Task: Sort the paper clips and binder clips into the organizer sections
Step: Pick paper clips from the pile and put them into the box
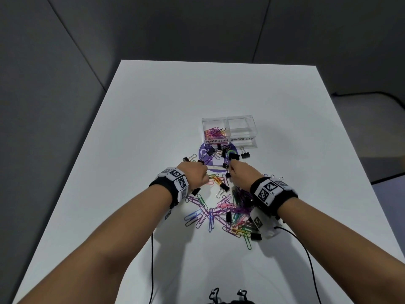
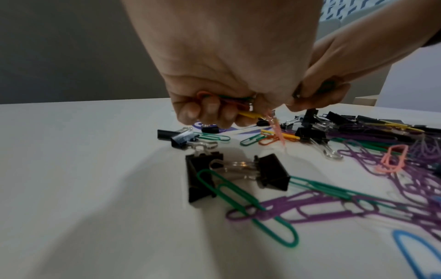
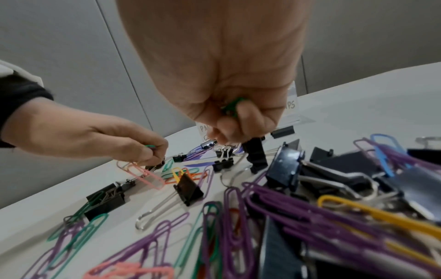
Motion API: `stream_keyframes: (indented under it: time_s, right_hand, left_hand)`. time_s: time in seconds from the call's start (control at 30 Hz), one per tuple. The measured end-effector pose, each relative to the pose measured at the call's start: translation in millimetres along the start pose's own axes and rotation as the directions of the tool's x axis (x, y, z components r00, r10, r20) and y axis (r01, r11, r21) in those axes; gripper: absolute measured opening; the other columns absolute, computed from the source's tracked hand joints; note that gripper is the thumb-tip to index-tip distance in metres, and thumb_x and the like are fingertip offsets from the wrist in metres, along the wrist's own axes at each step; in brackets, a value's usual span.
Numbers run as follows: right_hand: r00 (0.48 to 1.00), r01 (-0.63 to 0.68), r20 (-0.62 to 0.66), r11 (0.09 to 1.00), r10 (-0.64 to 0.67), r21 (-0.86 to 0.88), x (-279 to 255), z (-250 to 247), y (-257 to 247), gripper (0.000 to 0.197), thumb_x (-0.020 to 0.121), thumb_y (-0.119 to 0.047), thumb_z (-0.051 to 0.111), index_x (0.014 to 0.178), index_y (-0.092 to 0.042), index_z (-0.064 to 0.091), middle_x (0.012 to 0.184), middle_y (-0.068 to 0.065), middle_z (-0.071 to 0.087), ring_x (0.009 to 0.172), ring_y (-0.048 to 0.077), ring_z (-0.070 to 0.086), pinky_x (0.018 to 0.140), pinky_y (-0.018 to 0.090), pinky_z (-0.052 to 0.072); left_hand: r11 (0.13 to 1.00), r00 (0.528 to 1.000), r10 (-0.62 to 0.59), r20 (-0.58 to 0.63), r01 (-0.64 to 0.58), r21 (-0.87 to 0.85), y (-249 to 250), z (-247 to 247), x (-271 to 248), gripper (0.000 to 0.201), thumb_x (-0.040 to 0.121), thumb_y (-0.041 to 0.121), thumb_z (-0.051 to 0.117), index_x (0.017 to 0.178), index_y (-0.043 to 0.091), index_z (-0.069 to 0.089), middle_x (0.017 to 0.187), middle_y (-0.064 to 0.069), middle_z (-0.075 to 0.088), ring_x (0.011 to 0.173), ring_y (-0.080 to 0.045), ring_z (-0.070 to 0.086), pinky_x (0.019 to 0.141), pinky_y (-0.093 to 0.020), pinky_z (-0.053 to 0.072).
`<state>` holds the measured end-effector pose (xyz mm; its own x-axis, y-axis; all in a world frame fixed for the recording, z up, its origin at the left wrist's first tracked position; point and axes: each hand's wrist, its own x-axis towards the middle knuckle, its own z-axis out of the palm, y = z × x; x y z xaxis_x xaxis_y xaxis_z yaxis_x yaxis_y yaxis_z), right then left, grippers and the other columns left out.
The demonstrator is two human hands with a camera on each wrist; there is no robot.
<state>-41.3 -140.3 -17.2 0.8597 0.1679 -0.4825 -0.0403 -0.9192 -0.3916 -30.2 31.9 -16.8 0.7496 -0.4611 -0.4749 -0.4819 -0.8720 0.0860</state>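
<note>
A clear two-section organizer [image 1: 230, 132] stands mid-table, labelled PAPER CLIPS and BINDER CLIPS; its left section holds several coloured paper clips [image 1: 215, 132], and I see nothing in the right section. My left hand [image 1: 195, 175] hovers over the scattered pile and grips a bunch of coloured paper clips [image 2: 222, 100], with a pink paper clip [image 2: 275, 125] dangling from it. My right hand [image 1: 237, 172] is curled round green paper clips [image 3: 232, 105]. Loose paper clips [image 1: 221, 213] and black binder clips [image 1: 225, 154] cover the table below and beyond both hands.
A round purple sticker [image 1: 202, 152] lies under the binder clips in front of the organizer. Black cables [image 1: 151, 260] trail from both wrists toward the table's near edge. Grey partition walls stand behind the white table [image 1: 153, 119].
</note>
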Motion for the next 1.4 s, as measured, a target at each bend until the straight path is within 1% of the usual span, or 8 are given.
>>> stream_keyframes:
  time_s: [0.1,0.27,0.43,0.73,0.93,1.03,1.13,1.4]
  right_hand:
    - [0.998,-0.065,-0.006,0.990,0.065,-0.128,-2,0,-5,0.016,0.095,-0.021,0.036,0.085,-0.011,0.043,0.079,0.004,0.048,0.078,0.024,0.047,0.067,0.030,0.035]
    - [0.998,-0.062,-0.027,0.947,0.056,-0.315,-4,5,-17,0.039,0.089,-0.051,0.048,0.082,-0.013,0.045,0.072,0.000,0.049,0.074,0.021,0.050,0.063,0.027,0.038]
    - [0.997,-0.075,0.011,0.947,0.082,-0.313,3,11,-30,0.029,0.088,-0.037,0.057,0.082,-0.012,0.044,0.074,0.000,0.048,0.077,0.021,0.050,0.067,0.028,0.038]
    - [0.993,-0.097,0.045,0.974,0.108,-0.203,3,10,-27,0.021,0.089,-0.024,0.057,0.087,-0.011,0.041,0.078,0.003,0.048,0.079,0.023,0.049,0.069,0.030,0.037]
    - [0.994,-0.084,0.038,0.959,0.098,-0.270,0,9,-16,0.017,0.090,-0.016,0.051,0.079,-0.008,0.042,0.062,-0.001,0.038,0.077,0.025,0.049,0.069,0.029,0.035]
    - [0.996,-0.050,0.052,0.955,0.068,-0.293,-1,10,-13,0.011,0.095,-0.015,0.043,0.094,-0.007,0.050,0.090,0.006,0.061,0.094,0.030,0.059,0.075,0.033,0.041]
    - [0.999,-0.023,0.035,0.949,0.036,-0.315,-2,13,-9,0.029,0.098,-0.016,0.038,0.119,-0.001,0.050,0.124,0.016,0.055,0.112,0.033,0.057,0.088,0.040,0.047]
    - [0.997,0.078,0.033,0.942,-0.071,-0.328,1,6,-2,0.029,0.101,-0.019,0.035,0.119,0.001,0.045,0.114,0.017,0.062,0.103,0.033,0.061,0.069,0.033,0.036]
  left_hand:
    - [0.999,0.999,-0.032,0.027,0.033,-0.033,-4,3,-4,0.053,0.094,0.055,0.038,0.110,0.006,0.053,0.109,-0.008,0.056,0.091,-0.025,0.056,0.070,-0.031,0.038]
    - [0.974,0.999,-0.038,-0.001,0.037,-0.225,-4,6,-4,0.024,0.097,0.021,0.041,0.113,0.004,0.047,0.119,-0.015,0.052,0.096,-0.027,0.055,0.083,-0.034,0.045]
    - [0.944,1.000,-0.017,-0.017,0.010,-0.331,-2,7,-1,0.037,0.095,0.003,0.043,0.131,0.008,0.043,0.126,-0.015,0.053,0.109,-0.028,0.056,0.090,-0.032,0.044]
    - [0.979,0.998,-0.059,-0.035,0.051,-0.200,13,11,12,0.045,0.089,0.038,0.058,0.123,0.010,0.047,0.126,-0.009,0.053,0.112,-0.026,0.055,0.090,-0.036,0.047]
    - [0.995,0.999,-0.041,0.028,0.043,-0.085,19,2,26,0.039,0.096,0.033,0.050,0.123,0.006,0.052,0.131,-0.013,0.048,0.119,-0.029,0.051,0.096,-0.039,0.045]
    - [1.000,1.000,-0.009,0.026,0.009,0.000,18,3,25,0.040,0.099,0.030,0.044,0.129,0.003,0.046,0.134,-0.015,0.046,0.123,-0.030,0.049,0.098,-0.040,0.044]
    - [0.997,0.999,0.015,0.032,-0.017,0.072,17,6,22,0.036,0.103,0.022,0.035,0.132,0.002,0.042,0.136,-0.016,0.046,0.123,-0.032,0.048,0.098,-0.041,0.044]
    - [0.992,0.997,0.046,0.058,-0.053,0.118,13,6,17,0.040,0.104,0.022,0.030,0.137,0.001,0.036,0.140,-0.016,0.043,0.126,-0.031,0.044,0.102,-0.038,0.041]
